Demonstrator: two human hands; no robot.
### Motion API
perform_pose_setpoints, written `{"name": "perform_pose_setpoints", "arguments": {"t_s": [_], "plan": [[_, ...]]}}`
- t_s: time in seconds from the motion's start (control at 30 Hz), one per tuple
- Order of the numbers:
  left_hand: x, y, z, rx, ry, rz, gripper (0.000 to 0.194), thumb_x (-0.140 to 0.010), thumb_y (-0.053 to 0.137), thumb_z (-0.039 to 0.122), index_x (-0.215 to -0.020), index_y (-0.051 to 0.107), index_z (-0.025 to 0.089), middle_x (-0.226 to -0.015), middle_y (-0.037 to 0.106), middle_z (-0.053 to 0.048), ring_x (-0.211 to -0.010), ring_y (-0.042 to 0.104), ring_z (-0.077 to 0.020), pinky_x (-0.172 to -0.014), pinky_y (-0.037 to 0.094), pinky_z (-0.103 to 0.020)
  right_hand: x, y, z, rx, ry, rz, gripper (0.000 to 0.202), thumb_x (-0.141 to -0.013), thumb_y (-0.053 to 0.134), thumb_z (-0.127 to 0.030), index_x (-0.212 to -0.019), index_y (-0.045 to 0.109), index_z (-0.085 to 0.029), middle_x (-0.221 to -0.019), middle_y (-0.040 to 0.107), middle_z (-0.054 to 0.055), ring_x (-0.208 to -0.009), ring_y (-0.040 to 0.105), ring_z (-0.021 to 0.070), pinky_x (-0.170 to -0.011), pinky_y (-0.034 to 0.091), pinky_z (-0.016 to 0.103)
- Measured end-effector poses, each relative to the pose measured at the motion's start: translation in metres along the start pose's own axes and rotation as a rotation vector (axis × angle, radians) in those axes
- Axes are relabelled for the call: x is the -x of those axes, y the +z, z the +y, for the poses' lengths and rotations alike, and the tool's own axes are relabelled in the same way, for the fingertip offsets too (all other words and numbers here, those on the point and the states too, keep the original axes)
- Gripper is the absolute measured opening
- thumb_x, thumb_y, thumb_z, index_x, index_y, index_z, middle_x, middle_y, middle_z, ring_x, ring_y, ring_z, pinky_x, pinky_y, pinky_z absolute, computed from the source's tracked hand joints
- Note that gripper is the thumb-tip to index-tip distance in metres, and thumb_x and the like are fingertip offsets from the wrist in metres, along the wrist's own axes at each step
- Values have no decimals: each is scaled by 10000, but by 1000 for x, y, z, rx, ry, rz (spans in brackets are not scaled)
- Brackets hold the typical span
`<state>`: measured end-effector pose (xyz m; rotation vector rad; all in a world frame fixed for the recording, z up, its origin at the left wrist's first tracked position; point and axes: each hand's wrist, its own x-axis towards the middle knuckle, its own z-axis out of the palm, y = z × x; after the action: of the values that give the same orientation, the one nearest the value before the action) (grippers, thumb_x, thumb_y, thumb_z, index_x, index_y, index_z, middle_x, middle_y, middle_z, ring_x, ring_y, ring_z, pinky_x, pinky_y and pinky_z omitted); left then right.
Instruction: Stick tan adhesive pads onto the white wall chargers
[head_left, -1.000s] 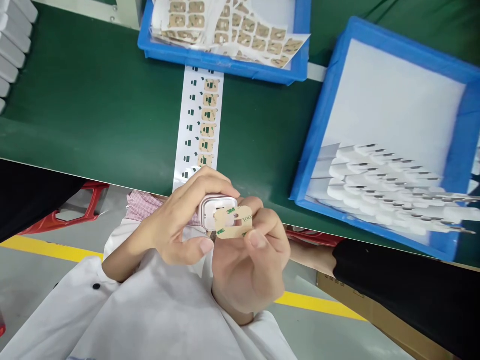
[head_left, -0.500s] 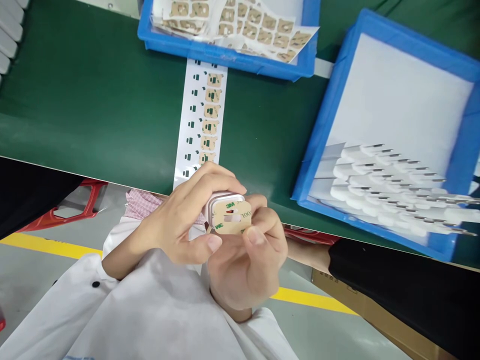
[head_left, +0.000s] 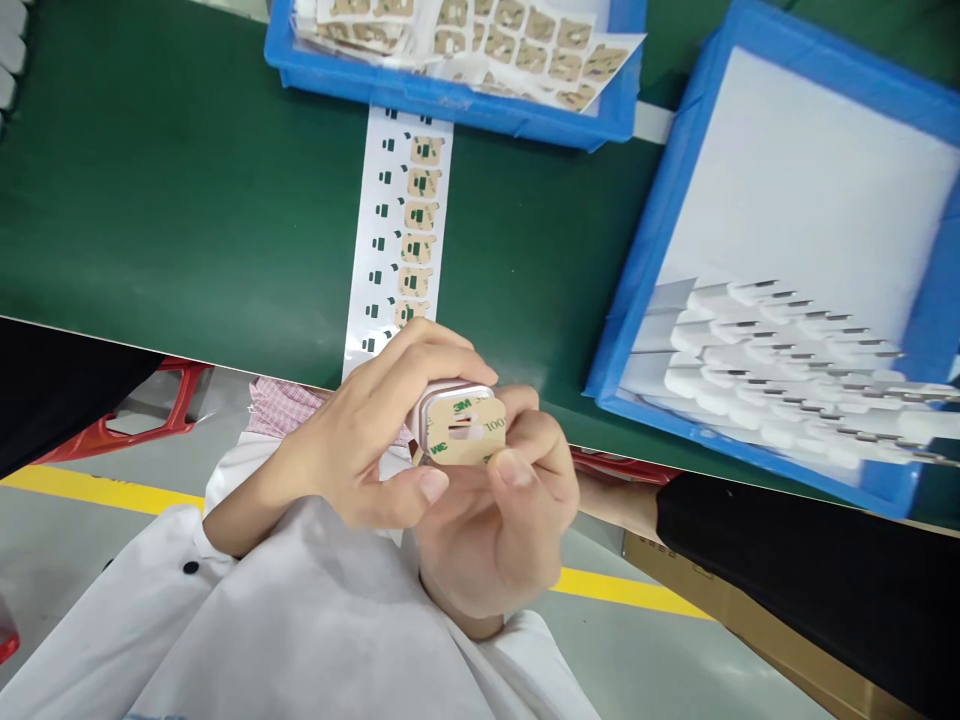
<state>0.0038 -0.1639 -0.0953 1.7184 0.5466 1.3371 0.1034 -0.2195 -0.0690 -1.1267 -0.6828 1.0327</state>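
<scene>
My left hand (head_left: 386, 430) is wrapped round a small white device (head_left: 429, 402) with rounded corners, held above my lap by the table edge. A tan adhesive pad (head_left: 466, 445) printed with green 3M marks lies over the device's face; whether it is fully stuck down I cannot tell. Thumb and forefinger of my right hand (head_left: 517, 500) pinch the pad's right edge. Beyond my hands, a white backing sheet (head_left: 364, 270) with one column of tan pads and dark cut-outs lies on the green table (head_left: 187, 200).
A blue tray (head_left: 450, 95) at the top holds sheets of tan pads. The blue tray (head_left: 645, 260) on the right holds rows of white parts with metal tips. Dark-sleeved arms of other people (head_left: 795, 590) show at both sides. More white parts (head_left: 9, 50) sit at top left.
The view has shifted slightly, with the trays and sheet a little higher in it. Both hands keep their hold, and the pad is tilted slightly differently.
</scene>
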Motion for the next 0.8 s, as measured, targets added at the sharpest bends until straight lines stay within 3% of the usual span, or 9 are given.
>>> {"name": "perform_pose_setpoints", "arguments": {"t_s": [0.3,0.8], "plan": [[1,3,0,-1,-60,24,382,-913,528,516,-1182,546,246,-1003,580,-69,-899,587,-237,-736,555,-434,-2,0,0,-4,1,8,266,-830,642,-281,-626,485,-214,-766,377,-8,-645,436,135,-619,437,313],[-1,-2,2,-69,-74,0,350,-930,491,448,-1189,549,219,-1010,618,-63,-901,640,-218,-752,564,-386,-6,-1,6,-64,-51,-34,234,-861,628,-229,-658,514,-199,-767,406,-18,-632,448,113,-594,439,283]]}}
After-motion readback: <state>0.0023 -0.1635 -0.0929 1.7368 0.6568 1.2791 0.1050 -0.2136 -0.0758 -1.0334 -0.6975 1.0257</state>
